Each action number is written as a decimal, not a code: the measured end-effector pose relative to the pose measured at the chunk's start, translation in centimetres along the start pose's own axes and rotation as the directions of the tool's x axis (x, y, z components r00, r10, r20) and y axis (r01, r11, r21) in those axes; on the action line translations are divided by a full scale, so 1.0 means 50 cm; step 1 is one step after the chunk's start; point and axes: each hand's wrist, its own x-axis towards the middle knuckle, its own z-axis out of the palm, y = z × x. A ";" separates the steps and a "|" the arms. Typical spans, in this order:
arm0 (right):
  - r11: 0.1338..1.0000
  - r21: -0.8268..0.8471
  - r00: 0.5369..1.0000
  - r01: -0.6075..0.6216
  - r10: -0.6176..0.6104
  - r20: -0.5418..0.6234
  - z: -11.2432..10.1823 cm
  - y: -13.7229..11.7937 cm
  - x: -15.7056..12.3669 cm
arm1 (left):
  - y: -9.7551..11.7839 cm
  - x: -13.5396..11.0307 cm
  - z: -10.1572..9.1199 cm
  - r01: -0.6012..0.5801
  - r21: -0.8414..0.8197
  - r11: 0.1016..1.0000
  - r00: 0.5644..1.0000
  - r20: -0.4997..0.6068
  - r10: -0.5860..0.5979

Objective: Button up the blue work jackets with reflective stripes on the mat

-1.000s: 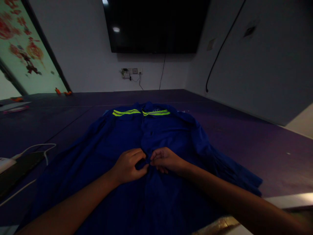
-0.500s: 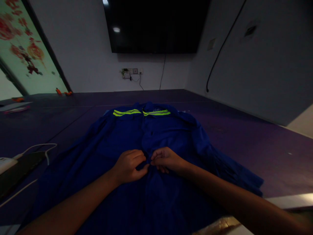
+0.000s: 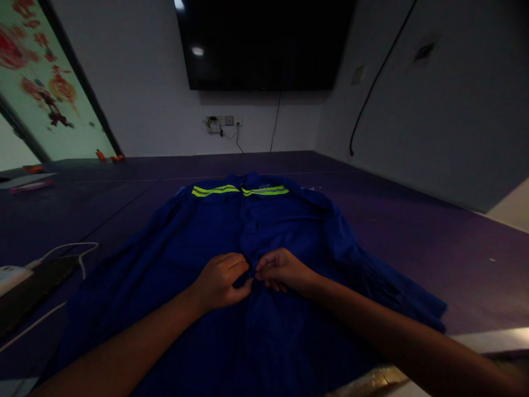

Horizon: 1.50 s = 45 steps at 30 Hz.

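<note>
A blue work jacket (image 3: 285,220) with yellow-green and grey reflective strips (image 3: 264,191) across the chest lies spread out, front side up, its collar away from me. My left hand (image 3: 225,278) pinches the cloth at the front placket, thumb and fingers drawn together. Close against it, my right hand (image 3: 283,270) pinches the same placket from the other side, fingertips nearly touching the left ones. Whatever small piece sits between the fingertips is hidden. One sleeve (image 3: 397,292) stretches out to the right, partly behind my right forearm.
The jacket rests on a dark purple surface (image 3: 397,220). At the left lie a black flat object (image 3: 41,292) and a white charger (image 3: 14,278) with a white cable (image 3: 66,244). A large screen (image 3: 268,44) hangs on the wall above sockets (image 3: 225,121).
Both hands stay at the same spot on the placket with almost no movement. The whole view has shifted very slightly.
</note>
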 end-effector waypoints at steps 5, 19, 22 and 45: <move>1.000 0.020 1.000 0.016 -0.016 0.015 -0.003 0.002 0.002 | 0.001 0.003 -0.004 0.005 -0.020 1.000 1.000 -0.007 -0.005; 0.999 0.045 0.998 0.021 -0.024 0.064 -0.012 0.008 0.006 | -0.002 0.007 -0.007 0.017 -0.083 0.996 1.000 0.024 -0.015; 0.998 0.047 0.996 0.031 -0.035 0.083 -0.015 0.011 0.008 | -0.003 0.007 -0.007 0.015 -0.091 0.996 1.000 0.021 -0.013; 0.998 0.025 0.993 0.065 -0.067 0.099 -0.011 0.018 0.011 | -0.002 0.004 0.002 -0.009 -0.069 0.998 0.999 0.030 0.011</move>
